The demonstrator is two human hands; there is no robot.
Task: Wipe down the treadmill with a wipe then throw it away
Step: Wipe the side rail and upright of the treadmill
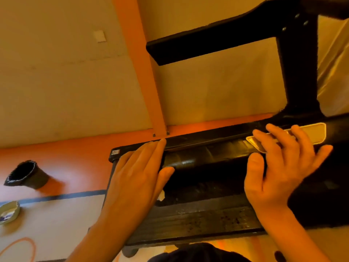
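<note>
Head view | left hand point(136, 176) flat, pressing white wipe point(161, 196) on black treadmill frame point(198, 220) | right hand point(279, 167) splayed, holding nothing | black-lined bin point(26, 175) at frame left, nearer left hand

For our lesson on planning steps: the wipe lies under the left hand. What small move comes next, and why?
Probably slide the left hand, pressing the wipe flat, rightward along the treadmill toward the right hand: specks show on the dark surface between them.
</note>
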